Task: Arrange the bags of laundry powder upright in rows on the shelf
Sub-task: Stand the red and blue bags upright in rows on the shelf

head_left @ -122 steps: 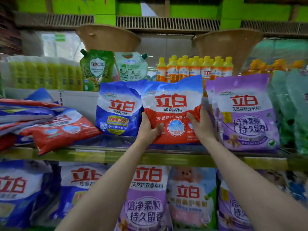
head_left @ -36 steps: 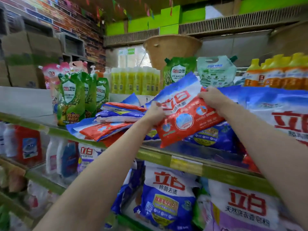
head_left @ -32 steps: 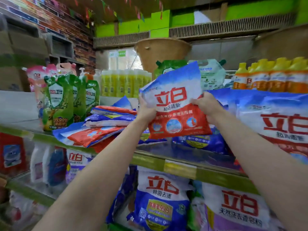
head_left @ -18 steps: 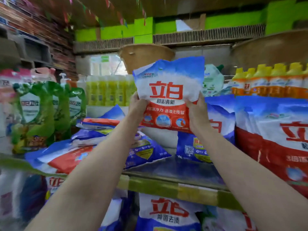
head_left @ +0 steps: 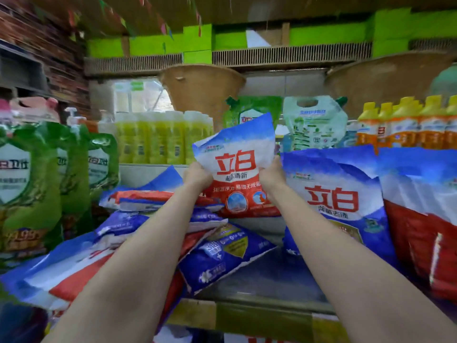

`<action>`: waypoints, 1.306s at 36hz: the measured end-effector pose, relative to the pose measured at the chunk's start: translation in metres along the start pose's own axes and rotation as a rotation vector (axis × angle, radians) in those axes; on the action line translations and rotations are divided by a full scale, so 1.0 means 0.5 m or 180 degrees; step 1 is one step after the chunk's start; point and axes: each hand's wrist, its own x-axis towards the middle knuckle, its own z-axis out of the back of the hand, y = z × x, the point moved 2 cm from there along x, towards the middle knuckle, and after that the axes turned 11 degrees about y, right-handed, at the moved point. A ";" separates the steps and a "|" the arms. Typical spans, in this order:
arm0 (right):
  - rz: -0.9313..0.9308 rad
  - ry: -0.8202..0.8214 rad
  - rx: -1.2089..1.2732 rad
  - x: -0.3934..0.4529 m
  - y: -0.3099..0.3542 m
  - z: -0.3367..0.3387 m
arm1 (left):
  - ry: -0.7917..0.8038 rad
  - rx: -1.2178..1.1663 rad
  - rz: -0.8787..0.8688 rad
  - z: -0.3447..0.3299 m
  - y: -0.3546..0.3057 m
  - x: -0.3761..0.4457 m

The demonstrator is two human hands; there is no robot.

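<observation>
I hold a red, white and blue bag of laundry powder (head_left: 237,169) upright at the back of the shelf (head_left: 262,283). My left hand (head_left: 197,175) grips its left edge and my right hand (head_left: 270,173) grips its right edge. Its bottom is at or just above the shelf; I cannot tell whether it touches. To the right a blue bag (head_left: 333,201) stands upright, with a red bag (head_left: 425,219) beside it. On the left several bags (head_left: 138,233) lie flat in a loose pile.
Green refill pouches (head_left: 29,184) stand at the far left. Behind the shelf are yellow bottles (head_left: 158,137), pouches (head_left: 314,122) and orange-labelled bottles (head_left: 405,125). The shelf's front rail (head_left: 259,318) runs below my arms. Bare shelf surface lies between the pile and the blue bag.
The bag went from tilted to upright in both hands, then moved down and back into the gap left of the blue bag. My view shifted closer to the shelf.
</observation>
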 end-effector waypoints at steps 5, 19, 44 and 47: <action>-0.0244 0.0070 -0.0316 0.029 -0.017 -0.002 | -0.0347 0.0005 0.0292 -0.004 -0.004 0.000; -0.0502 0.0482 -0.1376 -0.027 -0.053 -0.032 | -0.0001 0.0259 0.0544 0.018 0.016 -0.026; 0.0196 0.1911 -0.1831 -0.104 0.040 -0.149 | -0.0035 0.1264 0.1520 0.249 0.126 -0.184; -0.0032 0.2269 -0.0951 -0.107 0.031 -0.161 | 0.0370 0.0606 0.1549 0.244 0.130 -0.198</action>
